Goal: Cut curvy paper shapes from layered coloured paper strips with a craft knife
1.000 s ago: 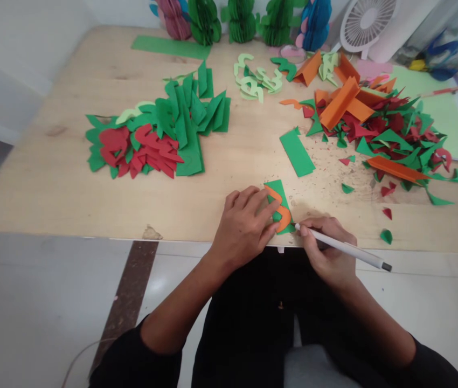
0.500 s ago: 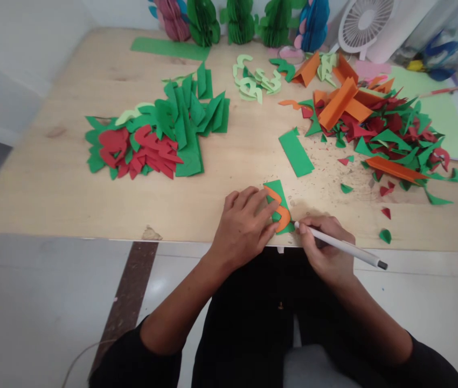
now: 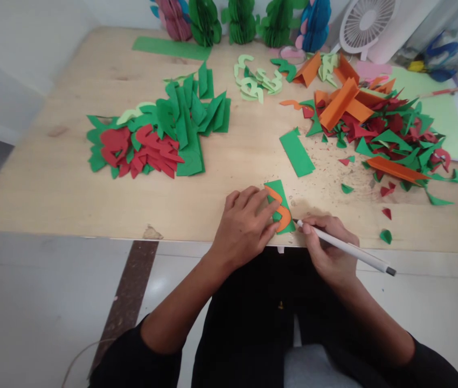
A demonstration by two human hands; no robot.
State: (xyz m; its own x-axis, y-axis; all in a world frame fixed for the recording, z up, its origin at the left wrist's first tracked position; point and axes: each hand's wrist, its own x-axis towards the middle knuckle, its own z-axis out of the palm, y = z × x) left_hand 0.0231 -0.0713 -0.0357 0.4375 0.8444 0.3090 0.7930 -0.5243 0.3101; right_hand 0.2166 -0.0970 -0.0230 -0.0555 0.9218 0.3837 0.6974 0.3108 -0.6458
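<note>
Near the table's front edge, an orange curved paper shape (image 3: 284,217) lies on a small green paper rectangle (image 3: 276,188). My left hand (image 3: 245,221) presses on both with its fingers spread, fingertips along the left side of the orange shape. A white pen (image 3: 344,246) is held in my right hand (image 3: 332,245), its dark tip beside the right edge of the orange shape, at the green paper. Another folded green piece (image 3: 297,153) rests on the table just beyond.
Green cutouts (image 3: 188,161) and red cutouts (image 3: 154,151) are heaped at the left. Orange, red and green scraps (image 3: 390,143) pile up at the right. Pale green curved cutouts (image 3: 251,86) lie further back. Behind them stand paper honeycomb figures (image 3: 240,21) and a white fan (image 3: 367,24).
My right hand and the pen have shifted slightly to the right. My left hand and the papers under it have stayed almost in place.
</note>
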